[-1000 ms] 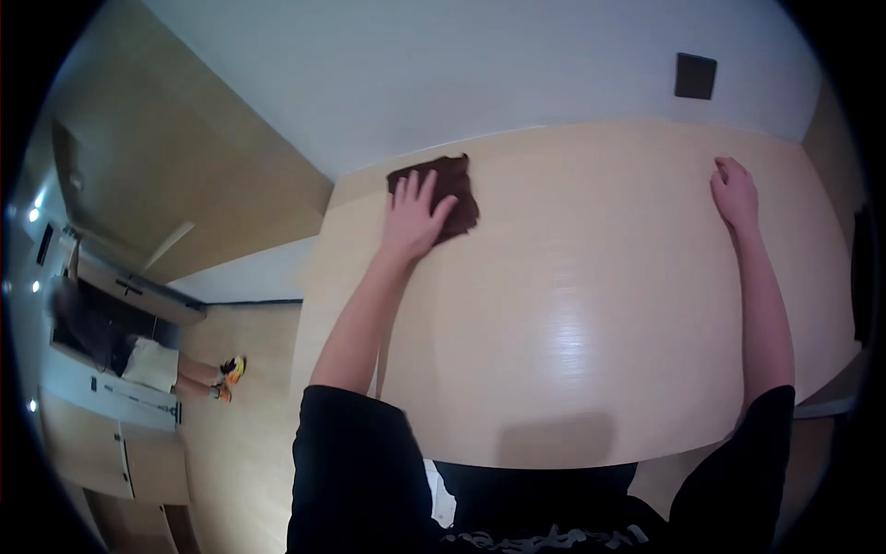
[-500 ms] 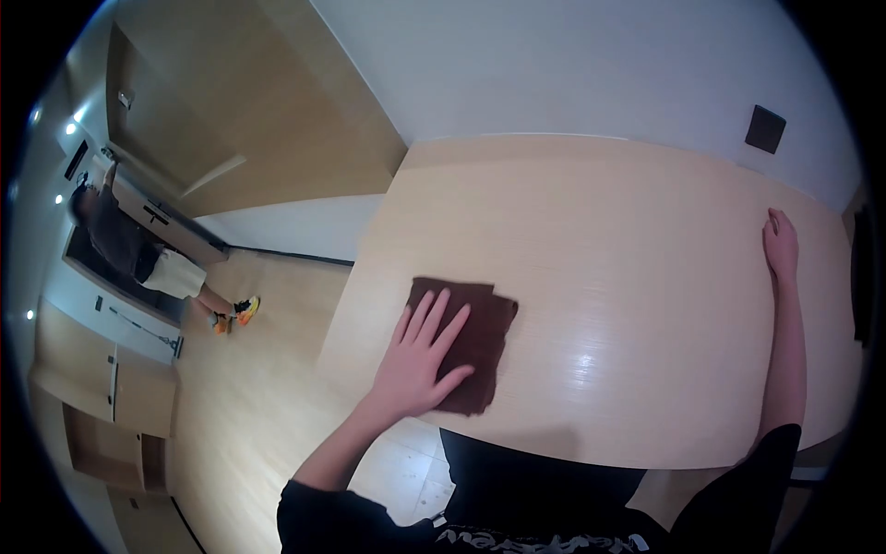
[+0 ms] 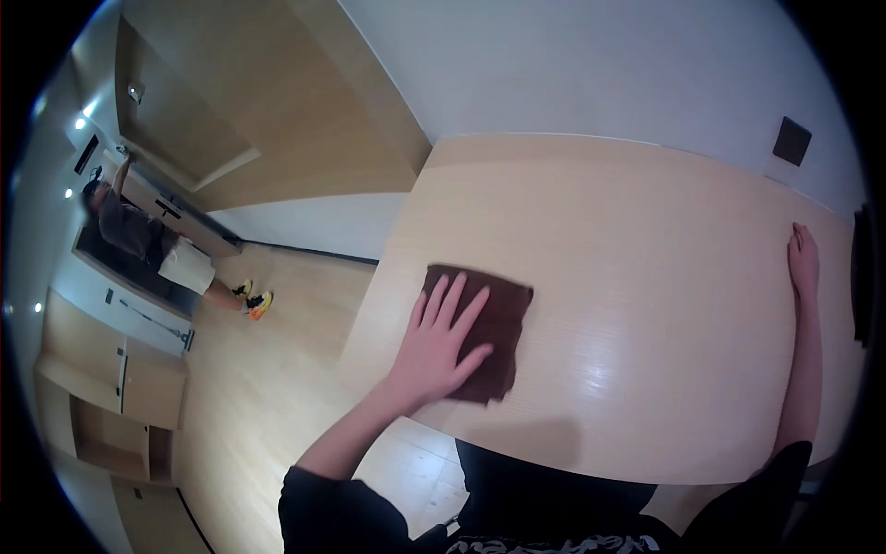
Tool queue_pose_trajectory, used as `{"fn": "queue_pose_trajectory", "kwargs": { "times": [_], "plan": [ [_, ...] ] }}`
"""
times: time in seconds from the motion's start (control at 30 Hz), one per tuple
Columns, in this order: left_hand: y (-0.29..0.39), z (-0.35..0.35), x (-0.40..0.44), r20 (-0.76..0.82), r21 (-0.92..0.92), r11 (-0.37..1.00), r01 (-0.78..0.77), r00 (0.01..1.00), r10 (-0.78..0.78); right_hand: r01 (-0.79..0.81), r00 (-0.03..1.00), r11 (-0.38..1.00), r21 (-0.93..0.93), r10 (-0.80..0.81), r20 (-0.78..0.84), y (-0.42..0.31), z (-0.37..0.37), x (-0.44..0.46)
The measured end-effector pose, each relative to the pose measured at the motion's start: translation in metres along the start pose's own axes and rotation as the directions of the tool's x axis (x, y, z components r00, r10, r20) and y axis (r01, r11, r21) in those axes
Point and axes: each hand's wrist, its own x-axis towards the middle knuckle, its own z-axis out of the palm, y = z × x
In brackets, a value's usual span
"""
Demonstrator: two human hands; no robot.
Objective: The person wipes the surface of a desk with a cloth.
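Head view: the left hand (image 3: 426,358) lies palm-down on a dark brown cloth (image 3: 503,323), its fingers spread and open, pressing rather than pinching. Near the table's left side and front edge, the cloth could slip partly over the rim if the palm pushed too far outward. Because only flat contact seems to hold it, it might also bunch under the heel of the hand, or slide free if pressure eased; its uneven right edge looks the likeliest place for a fold to start. The right hand (image 3: 804,266) is well apart from the cloth, near the table's far right side, its fingers close together; how far they curl, I cannot tell. The table (image 3: 637,249) has a pale, wood-look top with a bright glare patch and a soft shadow near the front, and meets a plain wall (image 3: 591,74) bearing a dark square plate (image 3: 792,141). Off to the left, beyond a pale floor (image 3: 268,397), another person (image 3: 138,231) in light shorts stands with an arm raised, with wood-toned cabinets (image 3: 152,388) nearby.
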Motion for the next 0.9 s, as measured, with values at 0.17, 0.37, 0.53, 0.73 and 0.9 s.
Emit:
{"fn": "queue_pose_trajectory", "kwargs": {
  "times": [0.17,0.37,0.53,0.73,0.9],
  "plan": [
    [-0.042,0.039,0.106,-0.224,0.050,0.991,0.123,0.968,-0.108,0.038,0.998,0.999,-0.011,-0.039,-0.047,0.005,0.005,0.000],
    [-0.062,0.051,0.226,-0.188,-0.010,0.927,0.376,0.909,-0.371,-0.016,0.999,1.000,-0.003,0.016,-0.048,-0.017,-0.003,-0.008],
    [-0.070,0.051,0.257,-0.119,0.031,0.891,0.454,0.886,-0.448,-0.018,0.996,0.990,-0.139,0.006,-0.085,-0.038,-0.015,-0.014],
    [-0.094,0.055,0.283,-0.173,0.027,0.906,0.422,0.895,-0.411,-0.072,0.996,0.996,-0.060,0.069,-0.061,-0.058,-0.026,-0.019],
    [-0.097,0.057,0.282,-0.184,0.016,0.917,0.399,0.902,-0.390,-0.041,0.996,0.992,-0.116,0.031,-0.089,-0.054,-0.023,-0.017]
  ]
}}
